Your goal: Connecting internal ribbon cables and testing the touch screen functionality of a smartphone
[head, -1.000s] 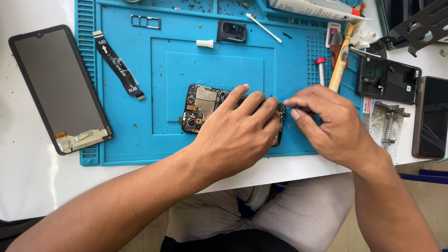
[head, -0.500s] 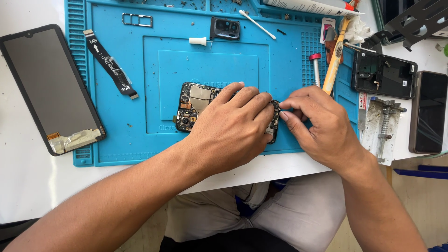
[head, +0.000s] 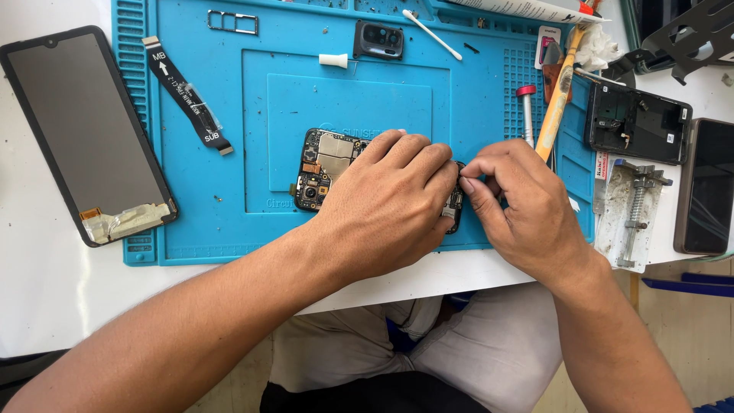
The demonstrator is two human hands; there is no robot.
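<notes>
A person's left hand (head: 390, 203) lies flat over an opened phone's circuit board (head: 325, 168), fingers (head: 417, 153) curled down and pressing it onto a blue repair mat (head: 229, 153). The board sits near the mat's middle, its long axis running left to right; the camera end points left, and the right end is hidden under the hands. The right hand (head: 527, 206) meets it from the right, thumb and forefinger pinched together at the board's right edge; what they grip is too small to tell.

The mat rests on a white counter (head: 46, 291). On the mat, far left, lies a black flex cable (head: 187, 103), slanting. The mat's far trays hold a metal card tray (head: 235, 21), a camera cover (head: 378, 38) and a cotton swab (head: 432, 24). A red-capped screwdriver (head: 527, 111) and a yellow-handled tool (head: 556, 99) lie right. A phone screen (head: 80, 130) lies off the mat at left. A black phone frame (head: 636, 122) and a metal clamp (head: 631, 210) lie at right.
</notes>
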